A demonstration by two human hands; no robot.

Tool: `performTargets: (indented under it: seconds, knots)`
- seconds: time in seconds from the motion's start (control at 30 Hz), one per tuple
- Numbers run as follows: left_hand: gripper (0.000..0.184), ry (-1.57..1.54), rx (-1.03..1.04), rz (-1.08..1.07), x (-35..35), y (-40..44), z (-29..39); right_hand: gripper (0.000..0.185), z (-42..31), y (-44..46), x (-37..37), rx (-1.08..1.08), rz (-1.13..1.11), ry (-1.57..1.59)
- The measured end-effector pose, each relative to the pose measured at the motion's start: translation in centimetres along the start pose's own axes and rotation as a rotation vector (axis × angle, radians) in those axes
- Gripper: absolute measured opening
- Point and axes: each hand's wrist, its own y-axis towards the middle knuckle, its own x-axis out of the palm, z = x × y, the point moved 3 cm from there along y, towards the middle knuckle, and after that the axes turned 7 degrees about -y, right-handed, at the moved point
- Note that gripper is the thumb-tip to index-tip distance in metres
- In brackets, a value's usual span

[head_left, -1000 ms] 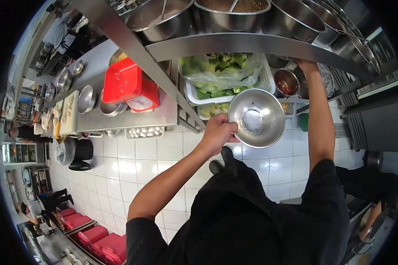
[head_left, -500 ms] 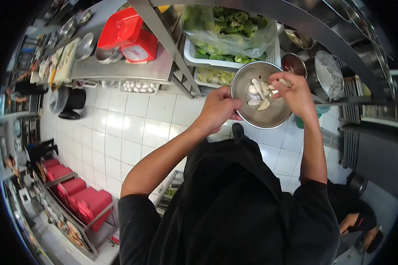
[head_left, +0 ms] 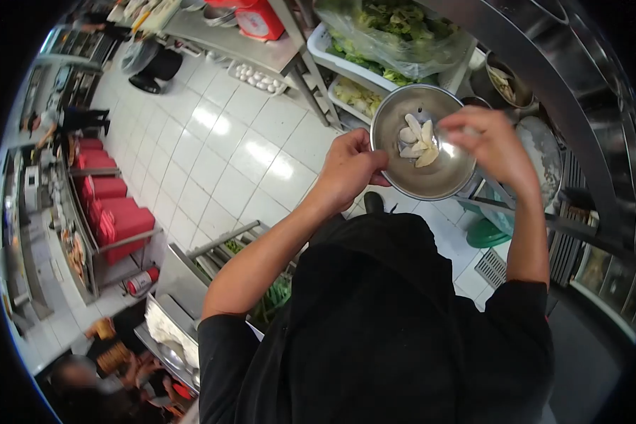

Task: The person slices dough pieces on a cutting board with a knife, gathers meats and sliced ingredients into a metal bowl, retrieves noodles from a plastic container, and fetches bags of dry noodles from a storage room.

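A round metal bowl (head_left: pixel 431 185) is in my left hand (head_left: pixel 352 169), whose thumb lies over the rim while the fingers curl below. Several pale cut pieces, which look like mushroom slices (head_left: pixel 422 141), rest in the bottom of the bowl. Over the bowl's right side hovers my right hand (head_left: pixel 489 141), slightly blurred, its fingers bent and apart with nothing visible between them.
Ahead are a white basket of bagged leafy greens (head_left: pixel 396 39) and a tray of chopped vegetable (head_left: pixel 357 97). Metal containers (head_left: pixel 505 79) stand at right. A steel cart (head_left: pixel 184 279) is behind left. Other people (head_left: pixel 63 120) work at left and lower left.
My view has turned and shifted. My right hand has drawn back from the pale pieces towards the bowl's right rim, its fingers looser. My left hand still holds the bowl.
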Motion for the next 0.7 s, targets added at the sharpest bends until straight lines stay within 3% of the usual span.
performTargets:
  seconds: [0.03,0.13,0.27,0.37,0.43,0.47,0.53,0.63,0.7]
  knots:
    - [0.006,0.004,0.017,0.016,0.1,-0.4,-0.1,0.026,-0.3,0.3,1.3,-0.195,-0.051,-0.29]
    - [0.006,-0.066,0.027,0.048,0.4,-1.5,-0.4,0.025,0.2,0.5,4.3,-0.217,-0.093,-0.559]
    - [0.007,-0.085,-0.006,0.127,0.1,-2.4,-1.6,0.022,-0.1,0.7,4.7,-0.208,-0.162,-0.58]
    - [0.008,-0.09,0.031,0.157,0.2,-3.1,-2.2,0.02,-0.3,0.5,3.8,-0.291,-0.072,-0.473]
    - [0.009,-0.084,0.06,0.169,0.1,-3.3,-2.5,0.018,-0.6,0.4,2.2,-0.255,0.077,-0.141]
    - [0.009,-0.09,0.062,0.173,0.2,-3.6,-2.7,0.018,-0.8,0.3,1.6,-0.259,0.071,-0.143]
    - [0.011,-0.073,0.098,0.2,0.4,-4.0,-2.8,0.015,0.3,0.1,0.0,0.091,0.053,0.218]
    - [0.013,-0.069,0.12,0.192,0.4,-4.2,-3.4,0.019,1.7,-1.0,-2.2,0.203,0.116,0.369]
    - [0.013,-0.049,0.127,0.2,0.5,-4.4,-3.7,0.019,3.8,-1.6,-4.3,0.264,0.279,0.381]
